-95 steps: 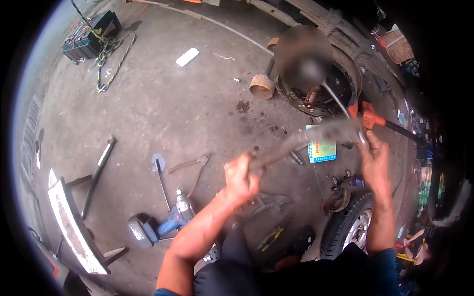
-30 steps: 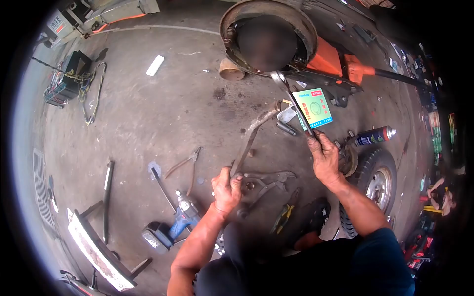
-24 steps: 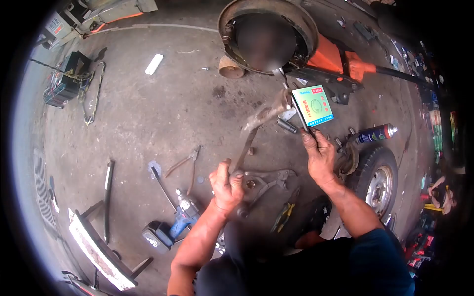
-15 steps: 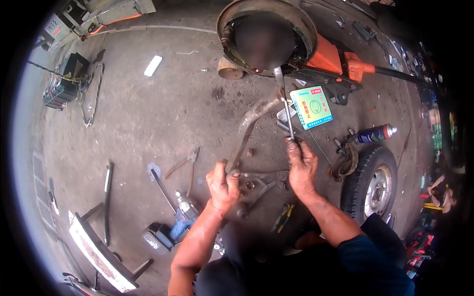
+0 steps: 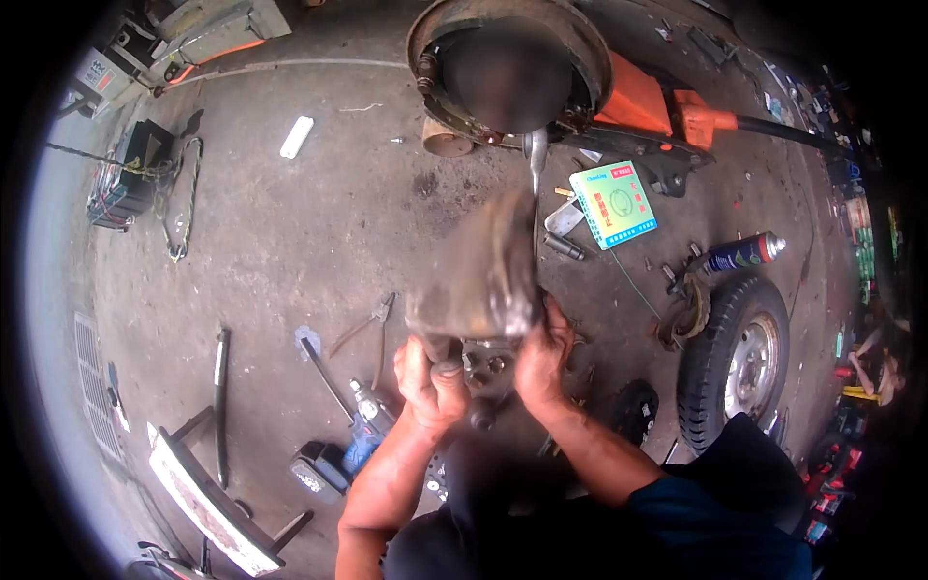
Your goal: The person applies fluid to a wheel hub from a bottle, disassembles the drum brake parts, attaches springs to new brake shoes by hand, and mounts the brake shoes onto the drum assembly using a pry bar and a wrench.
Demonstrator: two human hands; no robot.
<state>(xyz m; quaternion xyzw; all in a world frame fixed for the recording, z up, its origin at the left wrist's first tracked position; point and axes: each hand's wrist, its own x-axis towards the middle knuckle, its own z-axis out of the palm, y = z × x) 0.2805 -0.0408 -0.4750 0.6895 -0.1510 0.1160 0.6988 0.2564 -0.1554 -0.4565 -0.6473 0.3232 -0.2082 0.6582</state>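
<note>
My left hand is closed round the handle of a hammer, which is smeared by motion. The hammer's bright end shows close to my right hand; whether they touch I cannot tell. In my right hand is a long metal bar, its grip end partly hidden behind the blurred hammer. The bar points away from me, its far end at the lower rim of a rusty round brake assembly. The middle of that assembly is blurred out.
An orange jack stands by the brake assembly. To the right are a green-yellow box, a spray can, brake shoes and a wheel. Pliers, a blue impact wrench and a stool lie left.
The hammer has swung down toward my right hand and become blurred. My right hand has shifted left and down, and the bar now stands more upright in view. The camera view has shifted slightly.
</note>
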